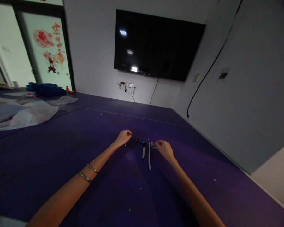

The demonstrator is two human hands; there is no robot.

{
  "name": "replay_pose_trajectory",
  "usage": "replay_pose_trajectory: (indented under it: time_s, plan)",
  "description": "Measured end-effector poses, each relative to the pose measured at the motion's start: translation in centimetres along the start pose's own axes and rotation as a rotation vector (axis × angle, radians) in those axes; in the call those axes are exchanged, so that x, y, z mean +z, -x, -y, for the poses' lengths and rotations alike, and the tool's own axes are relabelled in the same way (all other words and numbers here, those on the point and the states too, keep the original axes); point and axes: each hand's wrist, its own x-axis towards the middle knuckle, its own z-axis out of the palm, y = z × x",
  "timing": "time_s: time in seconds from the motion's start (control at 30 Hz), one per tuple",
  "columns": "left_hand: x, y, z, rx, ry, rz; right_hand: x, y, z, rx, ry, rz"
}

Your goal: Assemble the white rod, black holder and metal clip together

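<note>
My left hand (123, 137) hovers over the purple surface with thumb and fingertips drawn together; whatever it may hold is too small to make out. Just right of it, apart from the fingers, lies a small black piece (137, 140). A razor (143, 151) with a grey and black handle lies between my hands, its head at the far end. Beside it stretches a thin, slightly curved grey strip (149, 156). My right hand (165, 149) pinches the right edge of a small clear plastic case (153, 145) with dark parts inside.
The purple surface (104, 192) carries small white scraps. White plastic sheeting (35, 115) and a dark blue cloth bundle (46, 89) lie at the far left, near a small orange bottle (67, 89). Beyond are a wall television (158, 44) and a hanging black cable (210, 67).
</note>
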Motion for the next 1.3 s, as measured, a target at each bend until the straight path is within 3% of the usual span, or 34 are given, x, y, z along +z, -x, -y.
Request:
replay_pose_trajectory:
  time_s: [0.13, 0.3, 0.73, 0.93, 1.17, 1.3]
  plan:
    - [0.6, 0.2, 1.2, 0.136, -0.057, 0.119, 0.4, -0.3, -4.4, -0.081, 0.16, -0.179]
    - [1.6, 0.0, 2.8, 0.253, -0.114, 0.25, 1.9, -0.6, -7.3, -0.094, 0.221, -0.132]
    - [3.0, -3.3, 3.6, 0.283, -0.088, 0.42, 2.2, -0.7, -7.6, -0.089, 0.227, -0.114]
    - [3.2, -3.9, 3.6, 0.289, -0.09, 0.421, 2.3, -0.7, -7.6, -0.085, 0.223, -0.121]
    - [3.4, -4.3, 3.5, 0.38, -0.31, 0.481, 2.2, -0.6, -7.4, -0.095, 0.235, -0.129]
    - [3.3, -3.8, 2.5, 0.421, -0.356, 0.412, 2.2, -0.6, -7.4, -0.105, 0.233, -0.137]
